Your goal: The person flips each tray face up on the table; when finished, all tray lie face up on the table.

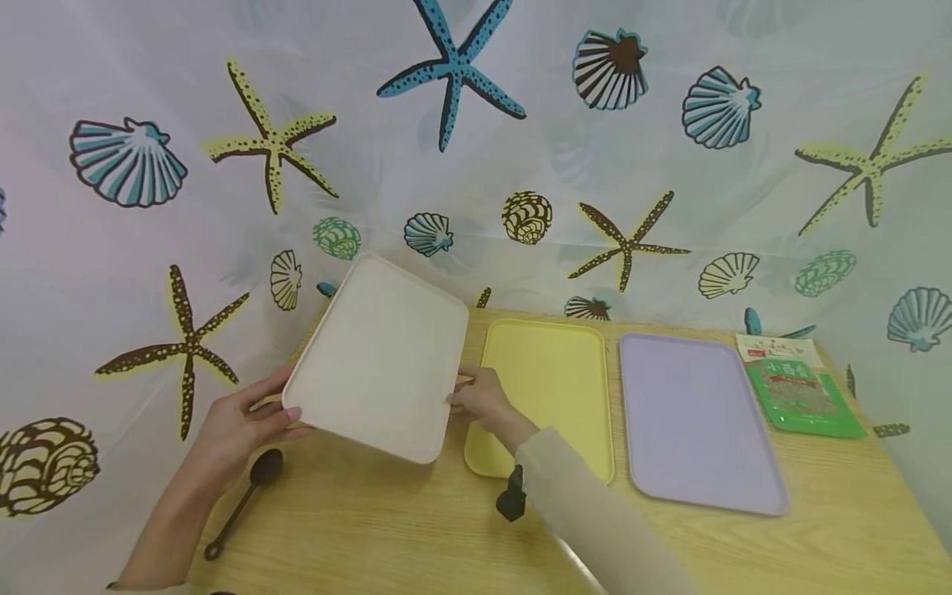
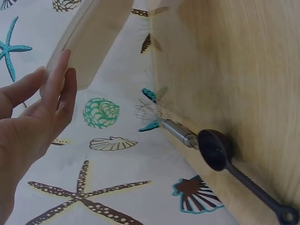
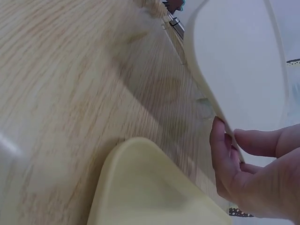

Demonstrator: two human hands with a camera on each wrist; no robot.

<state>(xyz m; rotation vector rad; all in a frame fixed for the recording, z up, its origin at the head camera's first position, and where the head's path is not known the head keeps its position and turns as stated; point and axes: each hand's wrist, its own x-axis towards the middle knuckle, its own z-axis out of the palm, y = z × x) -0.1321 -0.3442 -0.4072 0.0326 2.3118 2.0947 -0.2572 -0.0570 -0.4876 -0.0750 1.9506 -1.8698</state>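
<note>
A white rectangular tray [image 1: 379, 355] is held tilted above the left part of the wooden table. My left hand [image 1: 241, 421] grips its left edge, thumb on the near corner; the left wrist view shows those fingers [image 2: 58, 86] against the tray's underside. On the opposite edge, my right hand [image 1: 483, 397] pinches the rim, and in the right wrist view the thumb [image 3: 258, 142] lies over it. Beneath the right hand and forearm lies a yellow tray [image 1: 550, 372]. A black scoop-like spoon [image 1: 265, 469] rests on the table below the left hand.
Right of the yellow tray lies a purple tray [image 1: 699, 421], then a green packet [image 1: 806, 397] with Chinese lettering. A whisk [image 2: 180, 133] lies at the table's edge beside the black spoon. A patterned curtain [image 1: 491, 182] with starfish and shells hangs behind the table [image 1: 387, 529].
</note>
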